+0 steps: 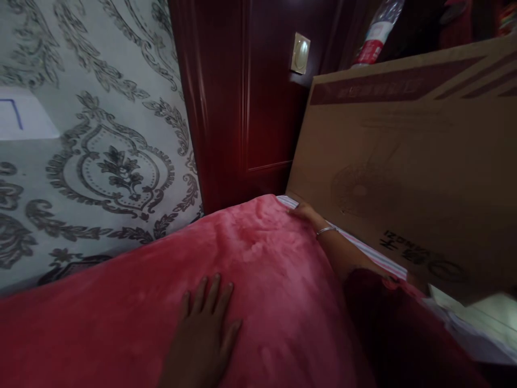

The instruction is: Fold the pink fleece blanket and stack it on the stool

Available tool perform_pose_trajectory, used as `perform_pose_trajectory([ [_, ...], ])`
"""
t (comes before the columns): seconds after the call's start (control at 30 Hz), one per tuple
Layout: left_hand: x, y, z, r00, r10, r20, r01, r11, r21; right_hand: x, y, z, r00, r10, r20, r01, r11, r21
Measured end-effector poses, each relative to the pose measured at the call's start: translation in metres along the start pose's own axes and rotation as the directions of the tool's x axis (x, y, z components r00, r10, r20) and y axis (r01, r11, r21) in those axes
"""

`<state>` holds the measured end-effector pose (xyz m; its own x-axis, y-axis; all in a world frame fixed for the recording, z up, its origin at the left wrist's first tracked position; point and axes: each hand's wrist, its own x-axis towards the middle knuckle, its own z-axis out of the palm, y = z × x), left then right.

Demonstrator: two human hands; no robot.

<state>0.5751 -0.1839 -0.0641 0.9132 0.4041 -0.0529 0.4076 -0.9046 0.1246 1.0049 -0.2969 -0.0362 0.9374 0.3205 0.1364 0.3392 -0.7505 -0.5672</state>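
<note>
A plush red blanket (133, 302) covers a bed across the lower half of the view. My left hand (204, 326) lies flat on it, fingers spread, holding nothing. My right hand (307, 214), with a silver bracelet on the wrist, reaches to the blanket's far corner and rests on its edge, where a striped sheet (363, 249) shows beneath. Whether its fingers pinch the blanket edge is not clear.
A large brown cardboard box (404, 161) leans along the bed's right side. A dark red wooden door (242, 97) with a wall switch (300, 53) stands behind. Patterned grey wallpaper (100, 134) fills the left. A plastic bottle (375, 32) sits above the box.
</note>
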Motion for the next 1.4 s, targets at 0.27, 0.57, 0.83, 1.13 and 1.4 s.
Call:
perform_pose_trajectory([
  [0.27,0.001,-0.004,0.004,1.0,0.002,0.012,-0.001,0.999,-0.044,0.003,0.001,0.024,0.996,0.037,-0.083,-0.042,0.998,-0.056],
  [0.57,0.003,-0.002,0.001,0.999,0.02,-0.034,-0.019,1.0,0.02,-0.019,0.031,-0.023,0.994,-0.022,0.103,0.027,0.999,-0.044],
  [0.83,0.004,-0.001,-0.001,0.994,0.06,-0.096,-0.054,0.997,0.06,-0.09,0.089,-0.069,0.986,0.083,0.143,-0.059,0.984,-0.167],
  [1.13,0.008,-0.003,0.002,0.987,0.096,-0.13,-0.082,0.99,0.111,-0.127,0.098,-0.076,0.987,0.162,0.01,-0.154,0.952,-0.265],
  [1.4,0.016,-0.002,0.003,0.985,0.102,-0.137,-0.079,0.983,0.165,-0.174,0.139,-0.137,0.941,0.312,0.133,-0.263,0.919,-0.293],
])
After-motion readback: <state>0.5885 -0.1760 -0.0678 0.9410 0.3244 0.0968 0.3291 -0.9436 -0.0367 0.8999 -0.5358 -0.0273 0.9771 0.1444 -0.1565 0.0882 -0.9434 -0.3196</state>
